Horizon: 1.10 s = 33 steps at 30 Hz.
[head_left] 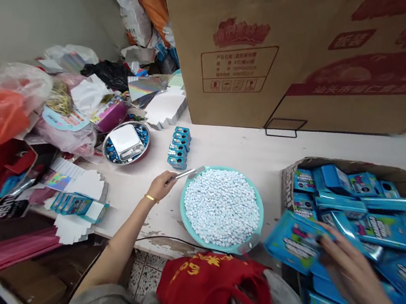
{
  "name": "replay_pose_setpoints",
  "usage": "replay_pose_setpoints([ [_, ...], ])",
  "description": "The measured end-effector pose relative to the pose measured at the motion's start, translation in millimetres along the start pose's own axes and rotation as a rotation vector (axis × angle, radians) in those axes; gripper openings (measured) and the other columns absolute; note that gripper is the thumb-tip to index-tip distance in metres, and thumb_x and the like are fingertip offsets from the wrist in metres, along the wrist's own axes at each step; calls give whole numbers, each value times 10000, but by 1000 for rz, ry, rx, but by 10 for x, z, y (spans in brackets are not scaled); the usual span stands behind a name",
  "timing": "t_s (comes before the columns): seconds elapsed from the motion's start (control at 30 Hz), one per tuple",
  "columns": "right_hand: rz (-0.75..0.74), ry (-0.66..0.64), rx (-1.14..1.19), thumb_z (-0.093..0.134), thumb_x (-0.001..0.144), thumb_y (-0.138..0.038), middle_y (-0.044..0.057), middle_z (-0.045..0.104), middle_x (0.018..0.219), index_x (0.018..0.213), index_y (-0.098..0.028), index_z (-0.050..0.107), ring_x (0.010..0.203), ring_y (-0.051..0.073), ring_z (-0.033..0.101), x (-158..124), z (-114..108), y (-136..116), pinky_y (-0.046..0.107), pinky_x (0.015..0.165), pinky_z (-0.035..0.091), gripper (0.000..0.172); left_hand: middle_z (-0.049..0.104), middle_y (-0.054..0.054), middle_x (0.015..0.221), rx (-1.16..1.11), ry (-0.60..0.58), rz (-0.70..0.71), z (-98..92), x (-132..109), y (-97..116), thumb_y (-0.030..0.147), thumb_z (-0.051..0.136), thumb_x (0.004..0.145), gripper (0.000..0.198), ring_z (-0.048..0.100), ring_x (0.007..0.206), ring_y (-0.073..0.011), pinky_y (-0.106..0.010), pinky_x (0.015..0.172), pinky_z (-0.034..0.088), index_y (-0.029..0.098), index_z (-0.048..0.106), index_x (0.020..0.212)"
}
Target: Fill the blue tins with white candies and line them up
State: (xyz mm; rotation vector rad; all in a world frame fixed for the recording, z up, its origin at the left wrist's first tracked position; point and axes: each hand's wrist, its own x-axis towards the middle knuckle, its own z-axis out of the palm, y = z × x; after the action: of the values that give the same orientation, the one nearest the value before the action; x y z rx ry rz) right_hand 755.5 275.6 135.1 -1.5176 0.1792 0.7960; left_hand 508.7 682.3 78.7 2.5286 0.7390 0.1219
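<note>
My left hand [161,186], with a gold bracelet at the wrist, is closed around a slim silvery tool [185,173] whose exact kind I cannot make out. The tool's far end reaches the rim of a turquoise basin [183,214]. Small white candies [223,209] fill the basin in a heap. At the right, my right hand [341,260] grips a blue candy packet [297,242] above the edge of an open cardboard box [288,182]. Many similar blue packets [382,230] lie inside that box.
Small blue boxes [179,147] stand in a row behind the basin. A metal bowl [144,152] holds a white device [125,140]. Large brown cartons [230,111] line the back. Plastic bags [26,83] and card stacks [88,185] crowd the left. A dark cable [163,237] runs along the front edge.
</note>
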Motion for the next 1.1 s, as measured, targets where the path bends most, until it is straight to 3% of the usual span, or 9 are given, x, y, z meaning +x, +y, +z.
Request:
replay_pose_setpoints([
  [0.13,154,-176,252,722,625,-573,58,727,992,927,-243,670,1008,286,660,327,587,285,453,877,547,450,609,-33,906,52,-274,45,46,-549,437,257,503,880,233,581,831,-157,-263,755,451,211,584,1094],
  [0.23,178,-233,266,673,705,-541,47,736,941,901,-230,656,1019,268,660,525,870,502,448,891,543,368,602,-41,933,181,-362,-41,306,-710,718,206,472,880,173,581,882,-172,-275,776,452,216,606,989],
  [0.43,93,-278,109,577,801,-555,34,719,1032,1030,-238,609,975,237,680,609,1048,764,432,813,577,393,580,-100,1051,124,-303,-110,1151,-430,1207,175,459,881,175,566,997,-225,-335,816,469,184,568,1018],
  [0.53,84,-338,25,561,805,-574,41,719,1025,1038,-226,600,966,236,683,570,1047,776,444,814,570,421,576,-102,1087,77,-286,-87,1308,-323,1289,162,439,885,215,567,1019,-220,-338,839,472,178,544,1071],
  [0.63,95,-390,45,572,792,-581,45,719,1007,1027,-225,610,936,244,688,492,1010,693,443,799,573,429,585,-78,1085,16,-279,-61,1245,-336,1214,202,467,888,218,571,1022,-202,-322,865,468,188,535,1094],
  [0.73,19,-333,63,622,760,-569,22,711,984,1000,-248,594,915,229,680,403,903,564,403,767,578,402,595,-65,1058,-97,-265,-12,1084,-400,1094,227,509,872,213,572,1012,-197,-319,877,463,195,543,1080],
  [0.9,-354,-205,-188,737,670,-502,4,679,903,994,-243,532,872,194,651,330,615,430,346,787,543,462,591,-69,1032,-189,-229,97,703,-444,1059,241,505,877,256,568,968,-188,-315,858,460,196,529,1128],
  [1.1,-748,-207,-726,640,788,-484,85,666,1040,1136,-214,543,923,253,650,283,539,411,392,817,523,451,601,-76,1008,-205,-224,269,84,-333,1314,295,456,918,275,566,940,-179,-304,843,455,199,528,1165],
])
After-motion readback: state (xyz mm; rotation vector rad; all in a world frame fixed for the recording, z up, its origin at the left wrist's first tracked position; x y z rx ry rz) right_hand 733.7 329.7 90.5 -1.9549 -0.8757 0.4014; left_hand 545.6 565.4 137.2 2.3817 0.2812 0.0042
